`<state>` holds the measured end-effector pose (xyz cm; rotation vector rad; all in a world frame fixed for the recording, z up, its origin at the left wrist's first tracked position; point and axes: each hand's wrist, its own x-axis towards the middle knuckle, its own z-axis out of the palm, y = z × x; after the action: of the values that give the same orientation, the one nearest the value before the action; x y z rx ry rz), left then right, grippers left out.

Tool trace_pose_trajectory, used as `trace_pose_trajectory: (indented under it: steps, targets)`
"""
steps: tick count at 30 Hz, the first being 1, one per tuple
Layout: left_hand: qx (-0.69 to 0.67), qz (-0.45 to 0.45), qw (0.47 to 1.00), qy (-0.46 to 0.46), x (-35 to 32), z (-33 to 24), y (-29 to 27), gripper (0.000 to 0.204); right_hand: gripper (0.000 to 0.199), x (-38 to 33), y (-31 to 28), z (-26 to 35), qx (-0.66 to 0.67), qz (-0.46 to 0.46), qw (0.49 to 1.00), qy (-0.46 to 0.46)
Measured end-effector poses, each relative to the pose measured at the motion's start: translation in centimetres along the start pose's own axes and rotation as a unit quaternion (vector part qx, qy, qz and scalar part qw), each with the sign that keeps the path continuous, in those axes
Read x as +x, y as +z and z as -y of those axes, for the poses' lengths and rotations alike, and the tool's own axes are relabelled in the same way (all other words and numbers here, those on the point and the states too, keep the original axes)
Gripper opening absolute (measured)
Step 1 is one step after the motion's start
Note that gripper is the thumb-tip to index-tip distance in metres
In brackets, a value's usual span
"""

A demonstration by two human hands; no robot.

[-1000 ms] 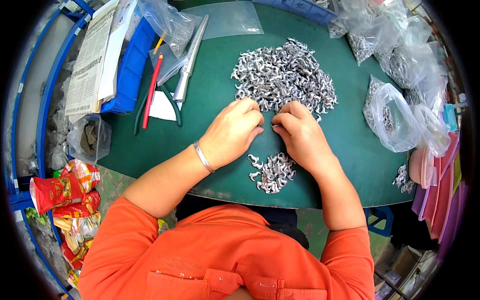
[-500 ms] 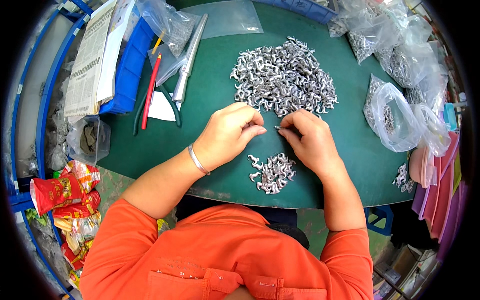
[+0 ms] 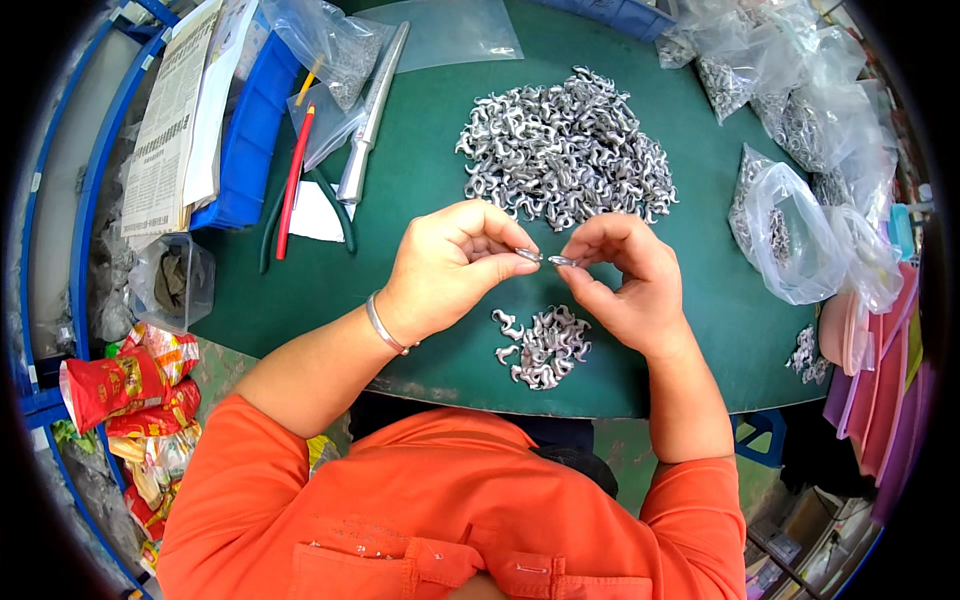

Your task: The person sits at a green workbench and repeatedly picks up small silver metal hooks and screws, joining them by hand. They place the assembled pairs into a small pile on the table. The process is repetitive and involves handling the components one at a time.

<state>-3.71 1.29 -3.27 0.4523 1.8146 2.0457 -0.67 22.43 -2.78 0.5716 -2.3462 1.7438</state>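
Observation:
My left hand (image 3: 455, 262) and my right hand (image 3: 625, 278) are raised close together over the green table (image 3: 420, 190). Each pinches a small curved silver metal piece; the two pieces (image 3: 545, 258) nearly touch between my fingertips. A big heap of the same silver pieces (image 3: 570, 150) lies just beyond my hands. A small pile of them (image 3: 540, 345) sits below my hands near the table's front edge. A metal bangle (image 3: 383, 325) circles my left wrist.
Pliers with green handles (image 3: 335, 205), a red pen (image 3: 293, 175) and a long metal tool (image 3: 370, 115) lie at the left. A blue bin (image 3: 250, 140) with papers stands beyond them. Clear plastic bags of silver parts (image 3: 790, 230) crowd the right side.
Both hands have pulled back from the big heap toward me and lifted, each now pinching a small silver piece between the fingertips.

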Motion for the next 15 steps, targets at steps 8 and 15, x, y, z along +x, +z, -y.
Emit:
trace_pose_trajectory:
  steps: [8,15]
  targets:
    - [0.053,0.013,0.995,0.087,-0.08,0.51,0.1,0.017,0.022,0.55,-0.4,0.53,-0.081,0.06,0.993,-0.064]
    - [0.069,0.015,0.997,0.026,-0.24,-0.38,0.32,0.019,0.018,0.51,-0.57,0.84,-0.092,0.073,0.991,-0.056]
